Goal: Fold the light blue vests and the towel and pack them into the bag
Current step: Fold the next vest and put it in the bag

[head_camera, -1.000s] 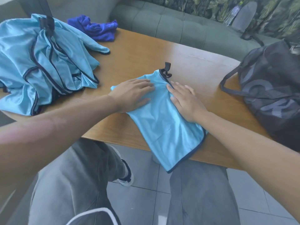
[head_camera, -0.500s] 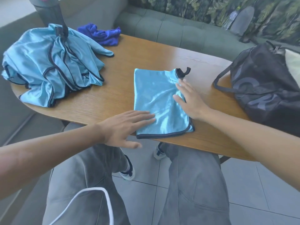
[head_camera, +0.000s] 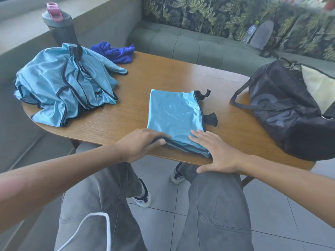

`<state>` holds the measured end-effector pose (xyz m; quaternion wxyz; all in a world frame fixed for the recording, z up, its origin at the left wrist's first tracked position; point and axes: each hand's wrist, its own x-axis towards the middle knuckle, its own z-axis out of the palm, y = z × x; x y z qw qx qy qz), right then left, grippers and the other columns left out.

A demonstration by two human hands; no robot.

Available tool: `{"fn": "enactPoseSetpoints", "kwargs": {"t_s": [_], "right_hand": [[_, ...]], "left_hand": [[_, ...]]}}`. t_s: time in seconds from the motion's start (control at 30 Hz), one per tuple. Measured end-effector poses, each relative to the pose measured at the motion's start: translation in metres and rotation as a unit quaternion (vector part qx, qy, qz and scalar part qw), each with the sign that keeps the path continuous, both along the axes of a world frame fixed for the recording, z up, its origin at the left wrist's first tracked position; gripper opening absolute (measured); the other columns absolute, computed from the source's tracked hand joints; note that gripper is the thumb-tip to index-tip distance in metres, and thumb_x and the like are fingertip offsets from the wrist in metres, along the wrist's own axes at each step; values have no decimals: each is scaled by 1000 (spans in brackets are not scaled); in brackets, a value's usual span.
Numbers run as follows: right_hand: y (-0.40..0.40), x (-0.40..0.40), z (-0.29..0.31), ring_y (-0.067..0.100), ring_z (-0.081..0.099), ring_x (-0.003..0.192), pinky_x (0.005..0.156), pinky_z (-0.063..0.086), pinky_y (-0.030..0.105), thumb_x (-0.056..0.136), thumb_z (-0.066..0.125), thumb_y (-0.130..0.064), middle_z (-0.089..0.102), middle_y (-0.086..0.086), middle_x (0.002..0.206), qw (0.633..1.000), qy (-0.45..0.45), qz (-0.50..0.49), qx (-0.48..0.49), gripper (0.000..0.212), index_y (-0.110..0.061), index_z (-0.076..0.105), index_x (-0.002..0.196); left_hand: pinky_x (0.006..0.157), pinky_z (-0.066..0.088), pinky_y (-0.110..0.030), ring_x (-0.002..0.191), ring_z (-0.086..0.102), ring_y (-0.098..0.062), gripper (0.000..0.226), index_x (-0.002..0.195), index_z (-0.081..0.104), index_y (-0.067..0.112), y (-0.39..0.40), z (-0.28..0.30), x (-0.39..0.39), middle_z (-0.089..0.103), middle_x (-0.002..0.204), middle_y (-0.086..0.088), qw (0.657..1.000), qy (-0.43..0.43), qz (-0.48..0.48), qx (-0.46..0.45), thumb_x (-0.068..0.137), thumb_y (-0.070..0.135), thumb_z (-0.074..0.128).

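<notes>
Our folded vest (head_camera: 175, 115) lies as a glossy light blue rectangle with dark trim. Our left hand (head_camera: 143, 142) pinches its six o'clock edge; our right hand (head_camera: 215, 151) presses flat, grip wide.

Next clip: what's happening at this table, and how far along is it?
A person seated at the wooden table is folding light blue vests. The left hand grips the near edge of a folded vest, and the right hand lies flat on its near corner. A pile of unfolded vests and a crumpled blue towel wait at the far left. The dark bag sits open on the right.
</notes>
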<state>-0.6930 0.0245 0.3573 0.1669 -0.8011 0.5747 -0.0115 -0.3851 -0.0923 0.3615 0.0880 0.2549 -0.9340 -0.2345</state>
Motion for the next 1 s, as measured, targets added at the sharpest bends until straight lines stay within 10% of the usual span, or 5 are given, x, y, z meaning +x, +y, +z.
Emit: {"fn": "enactPoseSetpoints", "kwargs": {"t_s": [0.13,0.47,0.63,0.83,1.0], "right_hand": [[18,13,3,-2,23,141,121,18,26,73,80,-63,40,-21,151,988,-111,-102,-26,91,-33,41,150],[6,52,12,14,67,93,79,56,38,95,66,-10,70,-6,99,897,-321,-241,-186,18,-13,58,112],[-12,62,2,-12,60,96,78,44,5,91,70,-8,65,-21,104,896,-297,-296,-146,36,-20,55,121],[-60,59,18,17,55,65,61,42,36,103,51,-33,60,1,71,858,-267,-387,-205,21,-15,62,98],[-104,38,13,30,62,87,72,46,38,103,47,-37,66,10,91,866,-173,-467,-46,32,-9,61,95]], "left_hand": [[61,35,-25,59,41,-3,47,77,53,28,-5,22,-1,47,63,18,983,106,52,139,101,63,32],[72,45,-13,74,61,5,46,81,64,20,-31,41,-13,68,76,22,911,264,174,264,109,43,37],[59,28,-32,65,33,-16,64,82,49,3,-59,35,-23,36,75,-2,920,200,251,225,103,62,37],[59,29,-34,64,38,-19,50,77,38,15,-107,41,-52,39,72,-3,929,114,301,184,106,56,37],[52,35,-31,60,48,-21,50,76,49,12,-141,26,-77,55,74,-6,929,12,329,169,105,52,46]]}}
